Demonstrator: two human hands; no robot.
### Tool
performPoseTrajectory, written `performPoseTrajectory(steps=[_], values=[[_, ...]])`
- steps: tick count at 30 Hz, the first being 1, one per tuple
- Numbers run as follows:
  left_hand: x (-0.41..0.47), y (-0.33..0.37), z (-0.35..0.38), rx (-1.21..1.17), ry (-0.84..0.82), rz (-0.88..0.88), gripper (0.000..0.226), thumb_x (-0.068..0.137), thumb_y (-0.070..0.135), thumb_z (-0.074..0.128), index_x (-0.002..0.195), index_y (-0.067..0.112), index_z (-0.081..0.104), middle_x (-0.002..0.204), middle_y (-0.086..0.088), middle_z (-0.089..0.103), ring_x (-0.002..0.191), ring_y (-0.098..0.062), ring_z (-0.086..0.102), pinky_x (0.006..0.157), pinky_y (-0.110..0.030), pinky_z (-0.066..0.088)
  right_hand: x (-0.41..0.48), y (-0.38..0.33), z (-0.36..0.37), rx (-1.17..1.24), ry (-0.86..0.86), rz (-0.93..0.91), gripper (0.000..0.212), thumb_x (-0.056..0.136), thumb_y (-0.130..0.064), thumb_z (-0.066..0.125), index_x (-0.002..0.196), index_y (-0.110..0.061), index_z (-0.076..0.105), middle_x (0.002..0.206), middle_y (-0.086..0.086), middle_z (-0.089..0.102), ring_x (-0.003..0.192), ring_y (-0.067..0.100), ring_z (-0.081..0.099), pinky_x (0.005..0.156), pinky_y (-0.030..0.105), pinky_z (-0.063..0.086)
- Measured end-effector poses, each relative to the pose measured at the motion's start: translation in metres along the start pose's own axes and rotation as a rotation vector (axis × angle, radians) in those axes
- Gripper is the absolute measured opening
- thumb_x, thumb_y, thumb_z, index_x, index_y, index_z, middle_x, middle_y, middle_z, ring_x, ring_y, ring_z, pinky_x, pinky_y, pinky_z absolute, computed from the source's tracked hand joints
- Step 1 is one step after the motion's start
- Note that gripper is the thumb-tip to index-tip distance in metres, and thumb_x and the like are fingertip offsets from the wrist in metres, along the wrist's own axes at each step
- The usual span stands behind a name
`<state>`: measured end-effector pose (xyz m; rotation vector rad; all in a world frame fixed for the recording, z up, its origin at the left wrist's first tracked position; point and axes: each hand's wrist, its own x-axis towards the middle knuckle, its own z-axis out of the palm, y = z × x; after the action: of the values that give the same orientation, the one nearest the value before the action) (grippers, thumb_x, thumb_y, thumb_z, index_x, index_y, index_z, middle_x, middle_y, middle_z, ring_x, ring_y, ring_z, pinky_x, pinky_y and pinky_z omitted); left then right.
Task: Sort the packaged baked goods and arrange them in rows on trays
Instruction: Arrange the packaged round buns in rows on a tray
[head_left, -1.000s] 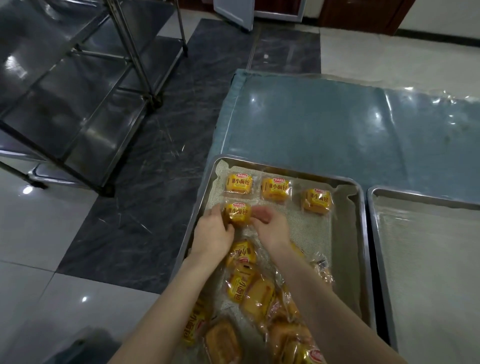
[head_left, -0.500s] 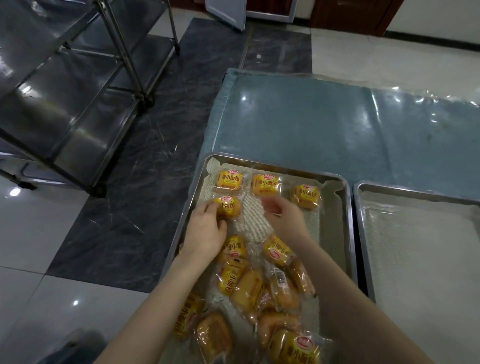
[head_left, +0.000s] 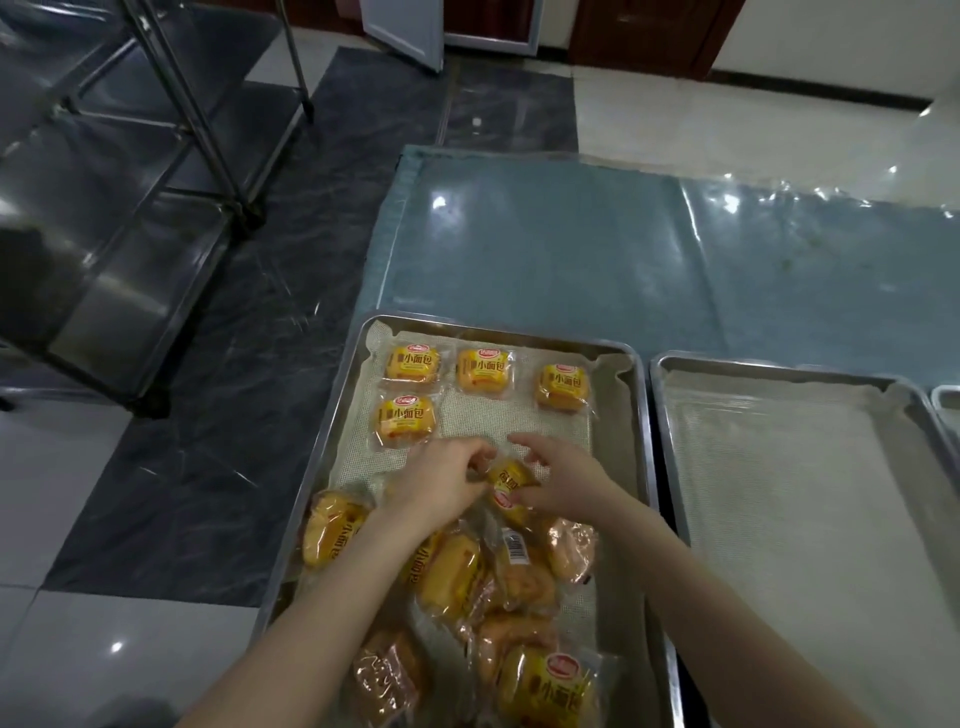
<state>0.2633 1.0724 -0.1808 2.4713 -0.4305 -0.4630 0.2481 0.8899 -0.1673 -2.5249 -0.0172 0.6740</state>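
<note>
Blue film-covered tabletop (head_left: 571, 249) carries the bun tray (head_left: 493, 330), a second lined tray (head_left: 779, 371) just right of it, and a sliver of a third tray (head_left: 948, 399). Bun tray count: three packets in its far row (head_left: 483, 370), one packet (head_left: 405, 420) starting row two at its left, and about eight in the near-end heap (head_left: 457, 577), where overlap blocks an exact count. Left hand (head_left: 441, 486) and right hand (head_left: 563, 486) both pinch a heap-top packet (head_left: 510, 480) at tray centre; it looks light and squashy with slick film, so grip the wrapper edges, don't squeeze.

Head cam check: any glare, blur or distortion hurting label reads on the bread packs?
Head view: light glare dots the blue table cover and floor tiles; slight wide-angle bowing on the tray rim; arranged packs read sharp, the held pack is blurred between left hand and right hand.
</note>
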Motion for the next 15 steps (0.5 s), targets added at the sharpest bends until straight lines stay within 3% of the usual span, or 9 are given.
performPoseTrajectory(steps=[4, 9, 12, 15], values=[[0.004, 0.004, -0.007, -0.157, 0.075, -0.017, 0.030, 0.081, 0.017, 0.074, 0.110, 0.025, 0.068, 0.097, 0.015, 0.066, 0.091, -0.001, 0.061, 0.088, -0.020, 0.049, 0.012, -0.008, -0.002, 0.164, 0.050, -0.061, 0.052, 0.084, -0.026, 0.071, 0.132, -0.032, 0.050, 0.122, -0.004, 0.058, 0.108, 0.013, 0.058, 0.090, 0.031, 0.051], [0.006, 0.000, -0.010, -0.355, 0.228, -0.071, 0.019, 0.082, 0.016, 0.074, 0.098, 0.027, 0.070, 0.089, 0.020, 0.066, 0.086, 0.008, 0.060, 0.080, -0.010, 0.049, 0.022, -0.005, -0.009, 0.258, 0.189, -0.049, 0.015, 0.082, -0.027, 0.074, 0.089, -0.022, 0.062, 0.106, -0.007, 0.059, 0.088, 0.010, 0.063, 0.078, 0.028, 0.056], [0.002, -0.003, -0.012, -0.417, 0.310, -0.130, 0.025, 0.084, 0.020, 0.072, 0.107, 0.027, 0.065, 0.099, 0.019, 0.064, 0.092, 0.004, 0.059, 0.075, -0.008, 0.046, 0.025, 0.001, -0.013, 0.336, 0.246, 0.015, 0.009, 0.085, -0.023, 0.070, 0.085, -0.021, 0.061, 0.089, -0.007, 0.064, 0.084, 0.011, 0.062, 0.075, 0.024, 0.053], [-0.001, -0.008, -0.011, -0.399, 0.309, -0.142, 0.026, 0.087, 0.023, 0.068, 0.113, 0.022, 0.063, 0.104, 0.014, 0.064, 0.094, 0.000, 0.060, 0.075, -0.006, 0.044, 0.025, 0.009, -0.014, 0.494, 0.338, 0.115, 0.008, 0.088, -0.025, 0.066, 0.089, -0.019, 0.061, 0.088, -0.004, 0.064, 0.083, 0.013, 0.062, 0.073, 0.024, 0.050]])
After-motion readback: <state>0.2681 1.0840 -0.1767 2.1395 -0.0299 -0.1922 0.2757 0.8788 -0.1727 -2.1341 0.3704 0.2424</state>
